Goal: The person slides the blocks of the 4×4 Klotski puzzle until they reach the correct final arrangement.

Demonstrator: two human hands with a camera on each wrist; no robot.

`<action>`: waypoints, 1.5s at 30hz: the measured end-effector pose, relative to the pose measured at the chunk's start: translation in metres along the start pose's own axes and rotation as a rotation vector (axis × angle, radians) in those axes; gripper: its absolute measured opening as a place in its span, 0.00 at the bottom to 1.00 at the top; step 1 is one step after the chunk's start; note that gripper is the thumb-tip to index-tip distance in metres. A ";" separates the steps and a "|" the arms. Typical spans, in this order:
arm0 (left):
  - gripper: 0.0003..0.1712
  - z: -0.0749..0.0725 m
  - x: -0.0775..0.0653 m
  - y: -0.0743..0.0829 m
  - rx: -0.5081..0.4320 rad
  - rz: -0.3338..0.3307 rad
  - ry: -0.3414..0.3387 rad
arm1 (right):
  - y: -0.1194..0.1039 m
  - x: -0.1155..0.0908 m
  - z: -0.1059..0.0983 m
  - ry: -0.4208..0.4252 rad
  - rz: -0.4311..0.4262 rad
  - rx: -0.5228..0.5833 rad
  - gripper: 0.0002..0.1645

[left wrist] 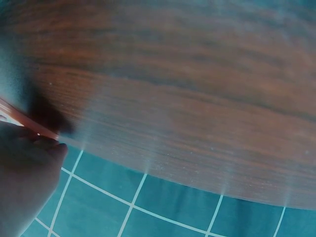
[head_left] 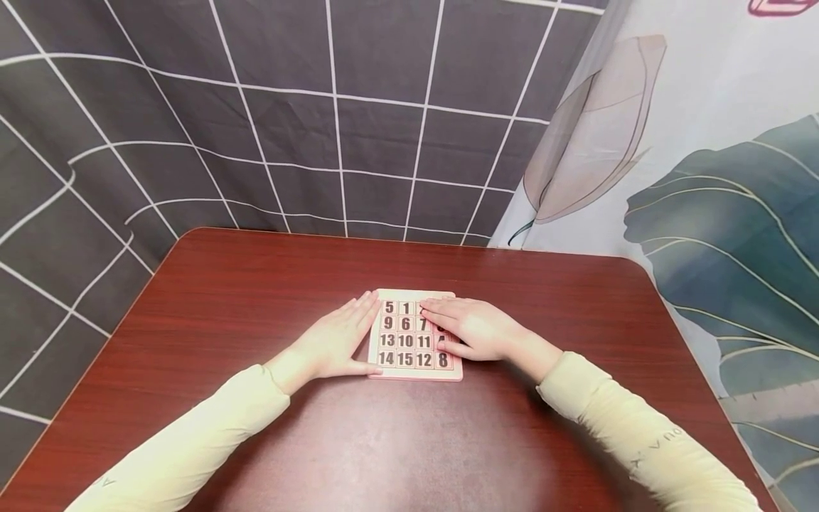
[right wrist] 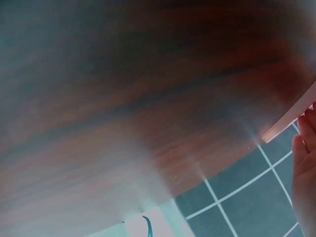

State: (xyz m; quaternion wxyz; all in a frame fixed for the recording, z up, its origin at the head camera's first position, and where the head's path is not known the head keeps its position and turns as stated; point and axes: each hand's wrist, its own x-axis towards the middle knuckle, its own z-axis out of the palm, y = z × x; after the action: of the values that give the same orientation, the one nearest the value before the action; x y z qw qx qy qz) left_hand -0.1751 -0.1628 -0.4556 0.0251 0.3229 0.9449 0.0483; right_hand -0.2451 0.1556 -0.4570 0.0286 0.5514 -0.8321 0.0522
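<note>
A white number slide puzzle [head_left: 414, 350] lies flat on the table, its square tiles printed with black numerals. Along its left edge rests my left hand [head_left: 333, 340], fingers straight, with the thumb at the near left corner. My right hand [head_left: 481, 329] lies over the right side with extended fingers, covering some upper right tiles; its thumb touches the rightmost column above the 8. In the left wrist view, the left hand [left wrist: 27, 173] is beside the puzzle's pinkish edge [left wrist: 22, 117]. The right wrist view shows part of the right hand [right wrist: 307, 173] by the puzzle's side [right wrist: 291, 112].
The reddish-brown wooden table [head_left: 256, 277] surrounds the puzzle. Behind it and to the left hangs a dark grey cloth [head_left: 288, 128] with white grid lines. A pale curtain [head_left: 704, 92] with leaf prints hangs along the right.
</note>
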 end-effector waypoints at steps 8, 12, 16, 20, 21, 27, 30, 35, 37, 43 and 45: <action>0.67 0.001 0.002 -0.001 0.014 0.009 0.001 | 0.006 -0.015 -0.003 0.016 0.005 -0.022 0.36; 0.67 0.002 0.001 -0.002 0.015 0.007 0.001 | 0.009 -0.023 -0.002 0.038 -0.003 -0.040 0.36; 0.67 0.003 0.001 -0.002 0.007 0.009 0.005 | 0.010 -0.026 -0.001 0.054 -0.018 -0.044 0.37; 0.67 0.002 0.000 -0.002 0.000 0.007 0.002 | 0.009 -0.020 -0.001 0.090 -0.036 -0.028 0.37; 0.67 0.002 0.000 -0.002 0.000 0.006 0.000 | 0.008 -0.018 -0.001 0.097 -0.042 -0.022 0.37; 0.67 0.000 0.000 0.000 -0.014 0.002 -0.001 | 0.004 0.004 0.000 0.094 -0.060 0.011 0.36; 0.66 -0.001 -0.001 0.000 -0.019 0.002 -0.001 | 0.002 0.014 0.001 0.078 -0.056 0.011 0.35; 0.66 0.000 -0.001 0.000 -0.009 0.012 0.012 | -0.001 0.025 0.003 0.036 -0.051 -0.001 0.34; 0.66 0.000 -0.001 0.000 -0.012 0.011 0.009 | -0.002 0.027 0.002 0.018 -0.046 -0.002 0.34; 0.65 0.001 0.000 -0.001 -0.022 0.005 0.004 | -0.001 0.022 -0.001 -0.007 -0.029 0.007 0.35; 0.65 0.001 0.000 -0.001 -0.015 0.005 0.005 | 0.001 0.018 -0.001 0.005 -0.029 0.013 0.34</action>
State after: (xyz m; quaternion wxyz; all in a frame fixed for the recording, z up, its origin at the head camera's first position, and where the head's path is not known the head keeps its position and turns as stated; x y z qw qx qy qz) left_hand -0.1754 -0.1639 -0.4571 0.0251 0.3247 0.9438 0.0560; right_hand -0.2530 0.1393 -0.4538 0.0281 0.5634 -0.8236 0.0587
